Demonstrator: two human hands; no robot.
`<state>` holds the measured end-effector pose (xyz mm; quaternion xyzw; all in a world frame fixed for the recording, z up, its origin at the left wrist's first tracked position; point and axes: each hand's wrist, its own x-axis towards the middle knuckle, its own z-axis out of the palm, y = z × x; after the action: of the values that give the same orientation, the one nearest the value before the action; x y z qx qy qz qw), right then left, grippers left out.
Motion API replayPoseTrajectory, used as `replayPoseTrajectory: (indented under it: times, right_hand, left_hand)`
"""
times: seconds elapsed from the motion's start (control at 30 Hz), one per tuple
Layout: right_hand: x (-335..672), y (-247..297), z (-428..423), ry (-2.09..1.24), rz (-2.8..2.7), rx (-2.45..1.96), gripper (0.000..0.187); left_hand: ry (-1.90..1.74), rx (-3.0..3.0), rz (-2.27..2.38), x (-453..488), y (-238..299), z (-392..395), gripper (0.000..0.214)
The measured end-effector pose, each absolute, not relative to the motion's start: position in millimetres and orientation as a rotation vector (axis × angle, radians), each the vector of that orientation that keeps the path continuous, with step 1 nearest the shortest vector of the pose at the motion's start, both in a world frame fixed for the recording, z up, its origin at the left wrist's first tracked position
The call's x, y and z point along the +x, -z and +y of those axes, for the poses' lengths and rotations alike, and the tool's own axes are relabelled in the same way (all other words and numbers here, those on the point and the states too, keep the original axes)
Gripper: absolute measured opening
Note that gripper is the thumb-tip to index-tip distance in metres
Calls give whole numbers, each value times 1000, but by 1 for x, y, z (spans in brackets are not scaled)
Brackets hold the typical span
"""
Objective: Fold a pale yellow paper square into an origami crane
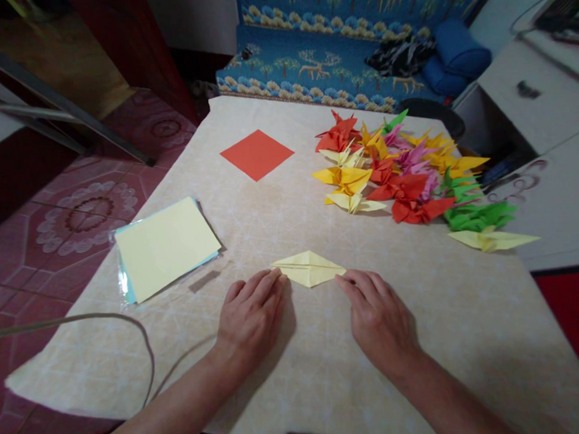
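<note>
A pale yellow sheet of origami paper [309,269], folded into a long diamond with a crease along its length, lies on the table in front of me. My left hand [255,310] is closed at its left tip, the fingers bunched together there. At the opposite tip, my right hand [377,310] pinches the paper between thumb and fingers. Beyond it lies a flat red square of paper [257,154]. To the left is a stack of yellow and blue paper [169,248] on a clear plastic sleeve.
Several folded paper cranes [406,174] in red, orange, yellow, pink and green crowd the table's right side. A cable [147,348] loops over the left front of the cloth-covered table [302,376]. A blue patterned sofa [308,68] stands behind, a white cabinet [555,156] at right.
</note>
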<state>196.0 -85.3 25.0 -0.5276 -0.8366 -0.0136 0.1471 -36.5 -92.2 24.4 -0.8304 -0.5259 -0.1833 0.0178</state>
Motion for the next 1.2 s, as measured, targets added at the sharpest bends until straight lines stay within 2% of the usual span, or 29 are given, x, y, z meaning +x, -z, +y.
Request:
replayPoseTrajectory:
  times: [0.33, 0.47, 0.63, 0.83, 1.2]
  right_hand:
    - [197, -32, -85, 9, -2407, -1546, 39]
    - [186, -35, -80, 11, -2256, -1554, 35]
    - [163, -32, -68, -59, -2180, -1577, 44]
    - [154, -25, -58, -133, -2278, -1569, 46]
    - [165, -28, -65, 21, -2353, -1633, 43]
  left_hand:
    - [603, -2556, -1755, -42, -39, -90, 25]
    - [783, -2652, -1665, -19, -40, -80, 43]
    - [754, -2830, -1591, 3, -30, -61, 65]
    - [657, -2987, -1564, 4, -17, -56, 59]
    - [684, -2934, -1610, -9, -19, -64, 55]
